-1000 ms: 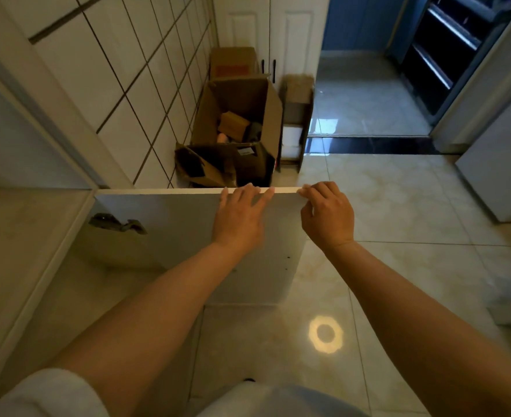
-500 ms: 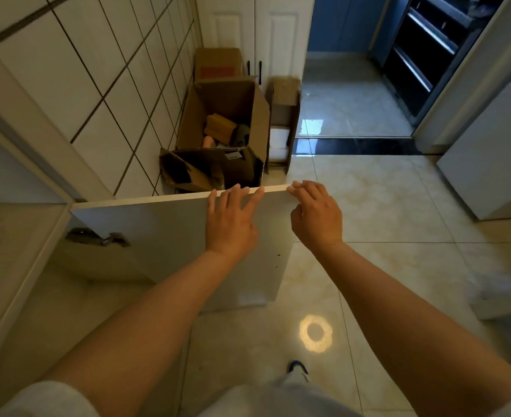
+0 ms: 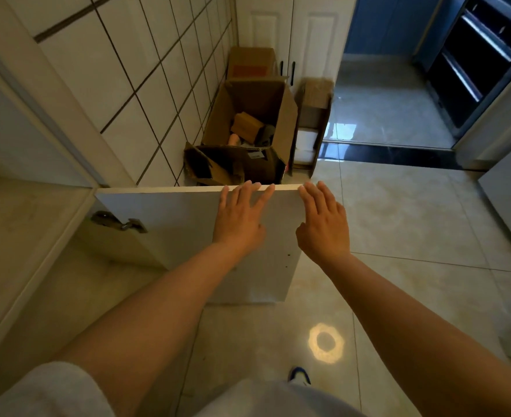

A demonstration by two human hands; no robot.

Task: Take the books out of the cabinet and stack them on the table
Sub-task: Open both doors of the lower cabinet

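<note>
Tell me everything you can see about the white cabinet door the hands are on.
The cabinet door is a flat white panel, seemingly laminated board, swung wide open so its inner face shows. A metal hinge joins it to the cabinet on its left side. Small dark holes dot the face near its free edge. It stands upright above the glossy floor tiles. The left hand lies flat on it, fingertips at the top edge; the right hand, fingers straight, is at the top free corner.

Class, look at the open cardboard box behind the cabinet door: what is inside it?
Inside the open cardboard box lie a small brown box and a dark grey item. The box's front wall hides whatever lies lower down.
</note>
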